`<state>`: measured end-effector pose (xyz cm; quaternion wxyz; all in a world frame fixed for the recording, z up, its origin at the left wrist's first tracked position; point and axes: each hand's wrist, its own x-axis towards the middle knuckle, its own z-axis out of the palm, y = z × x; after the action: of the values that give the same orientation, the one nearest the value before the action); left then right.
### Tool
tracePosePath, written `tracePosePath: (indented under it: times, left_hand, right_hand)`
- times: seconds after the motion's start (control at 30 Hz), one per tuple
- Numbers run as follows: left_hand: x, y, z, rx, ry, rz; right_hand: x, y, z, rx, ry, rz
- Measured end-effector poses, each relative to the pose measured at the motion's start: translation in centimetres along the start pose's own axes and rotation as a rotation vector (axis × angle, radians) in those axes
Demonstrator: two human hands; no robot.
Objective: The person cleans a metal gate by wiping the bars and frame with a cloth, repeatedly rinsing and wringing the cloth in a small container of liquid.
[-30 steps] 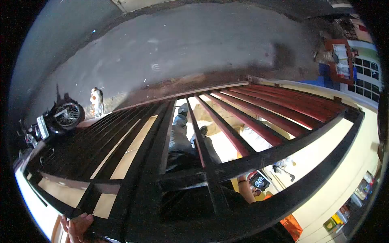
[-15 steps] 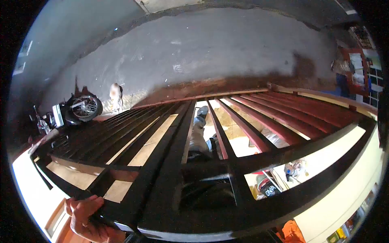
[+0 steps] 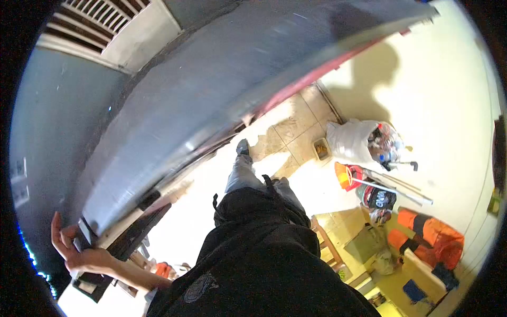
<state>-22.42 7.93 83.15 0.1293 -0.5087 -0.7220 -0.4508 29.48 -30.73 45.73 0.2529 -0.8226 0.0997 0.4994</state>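
Observation:
At lower left, my left hand [image 3: 79, 253] is at the near end of a slatted wooden frame. Its fingers bend around the end, with one finger reaching upward. The frame's dark side [image 3: 140, 230] is seen nearly edge-on, so its slats barely show. A blurred reddish edge [image 3: 301, 84] runs up to the right, in line with it. My right hand is out of the picture. Below the frame are my black top [image 3: 248, 264] and my leg in light trousers [image 3: 240, 174].
A tiled floor [image 3: 298, 127] is to the right of my leg. Along the pale wall [image 3: 449, 105] are a white sack [image 3: 348, 140], a small bin [image 3: 320, 149], poles [image 3: 406, 193] and orange bags [image 3: 433, 232]. A grey surface [image 3: 222, 90] spans the upper left, below a barred window [image 3: 100, 24].
The frame has turned from showing its slats broadside to nearly edge-on. My view has swung, bringing my body and the items along the right wall into sight. The left hand stays at the frame.

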Motion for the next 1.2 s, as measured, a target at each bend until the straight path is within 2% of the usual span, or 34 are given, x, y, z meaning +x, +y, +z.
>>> tracePosePath:
  times: [0.07,0.13,0.2,0.27,0.3,0.37,0.4,0.47,0.57,0.6,0.67,0.7,0.73,0.77,0.8,0.83,0.87,0.9,0.97,1.0,1.03,1.1,1.17,1.2]
  left_hand:
    - [-0.4,3.4,0.9,0.3,0.0,0.091]
    - [0.2,1.0,0.3,0.016,-0.037,0.139]
    - [0.1,1.9,-0.3,0.021,-0.063,0.281]
    - [-0.4,4.1,0.1,0.149,0.123,0.601]
    - [-1.0,5.1,-0.8,0.321,0.261,0.835]
    - [-6.3,10.5,0.0,0.096,0.322,0.97]
    - [-10.6,12.4,0.6,-0.089,0.21,0.93]
    - [-20.1,14.9,2.9,-0.37,-0.236,0.752]
    - [-33.1,15.4,7.4,-0.221,-1.086,0.45]
    - [-37.1,13.5,9.3,-0.133,-1.423,0.185]
    - [-46.1,4.0,13.4,-0.363,-1.726,0.006]
    - [-47.4,8.9,11.3,0.072,-1.857,-0.009]
    - [-49.5,6.9,11.8,0.031,-1.983,-0.038]
    - [-51.4,4.4,12.1,-0.013,-2.11,-0.074]
    - [-51.0,5.4,11.9,-0.01,-2.116,-0.067]
    - [-50.3,6.2,11.7,-0.03,-2.125,-0.18]
    - [-49.3,7.3,11.6,-0.046,-2.131,-0.298]
    - [-48.5,7.9,11.4,-0.037,-2.135,-0.306]
    - [-47.1,9.2,11.7,-0.012,-2.2,-0.503]
    - [-46.6,8.8,12.1,-0.097,-2.241,-0.538]
    - [-46.6,7.7,13.4,-0.075,-2.236,-0.385]
    - [-45.6,9.6,15.8,0.175,-2.159,-0.671]
    - [-47.9,7.8,19.5,0.155,-2.071,-0.64]
    - [-48.2,9.4,21.1,0.23,-2.048,-0.414]
  right_hand:
    - [0.4,3.6,-1.6,0.064,0.013,0.033]
    - [1.0,7.0,-3.2,0.131,0.021,0.055]
    - [1.6,10.2,-5.0,0.195,0.033,0.078]
    - [2.4,12.7,-6.7,0.256,0.055,0.081]
    - [3.0,13.6,-7.7,0.283,0.056,0.074]
    - [3.8,14.7,-9.1,0.351,0.071,0.085]
    - [4.6,15.5,-10.1,0.377,0.078,0.083]
    - [5.3,17.3,-11.5,0.394,0.069,0.08]
    - [8.4,22.8,-12.3,0.294,0.001,-0.022]
    - [8.0,21.7,-11.7,0.394,0.057,0.173]
    - [9.0,22.4,-11.5,0.392,0.027,0.192]
    - [9.4,22.6,-10.8,0.371,-0.004,0.208]
    - [8.0,19.5,-10.8,0.236,0.007,0.151]
    - [8.9,18.8,-10.4,0.244,0.005,0.158]
    - [10.0,18.1,-10.0,0.241,-0.03,0.096]
    - [11.2,17.2,-9.8,0.236,-0.063,0.035]
    - [11.5,15.2,-9.4,0.33,-0.032,0.062]
    - [12.2,13.6,-9.3,0.326,-0.034,0.072]
    - [14.1,10.4,-9.6,0.31,-0.069,0.068]
    - [16.1,9.5,-9.5,0.241,-0.06,0.021]
    - [18.2,8.8,-9.7,0.135,-0.022,-0.02]
    - [21.5,6.2,-9.7,-0.064,0.107,-0.18]
    - [24.3,1.9,-10.6,-0.223,0.154,-0.222]
    - [26.0,0.5,-10.5,-0.219,0.147,-0.223]
